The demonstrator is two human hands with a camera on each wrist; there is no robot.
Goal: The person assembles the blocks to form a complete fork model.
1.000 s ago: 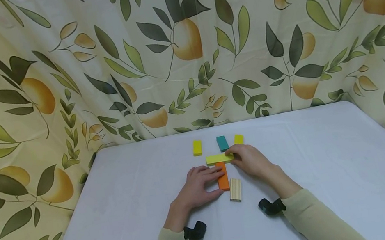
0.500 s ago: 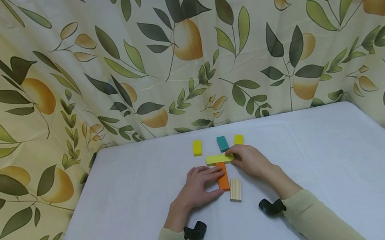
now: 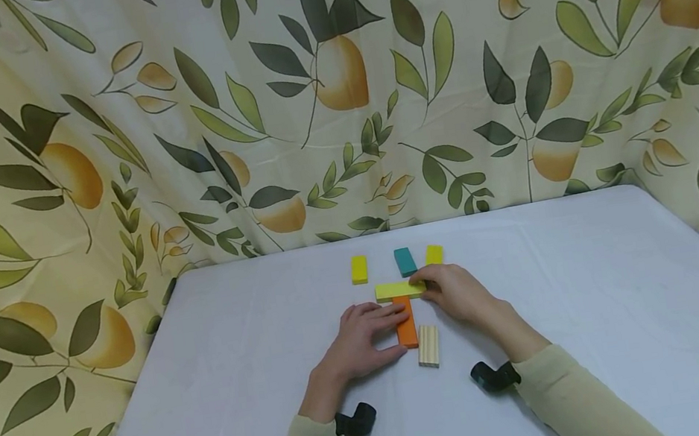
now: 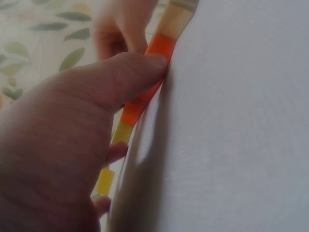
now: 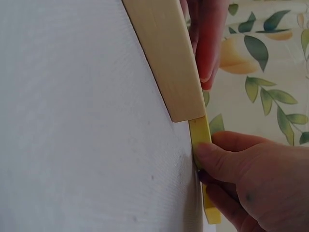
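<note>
My left hand [image 3: 361, 340] holds an orange block [image 3: 407, 331] that lies lengthwise on the table, fingertips over its upper part and thumb at its near end. In the left wrist view the thumb [image 4: 130, 72] rests against the orange side. With thumb and fingers, my right hand [image 3: 459, 296] pinches the right end of a long yellow-green block [image 3: 393, 291], which lies crosswise at the orange block's far end. The two together form a T. Beside the orange block's near right corner are plain wooden blocks [image 3: 428, 347], set side by side.
Farther back on the white table [image 3: 239, 340] lie a yellow block [image 3: 359, 269], a teal block [image 3: 405, 261] and another yellow block [image 3: 434, 254], apart from one another. Behind the table hangs a curtain [image 3: 443, 121] with leaves and fruit.
</note>
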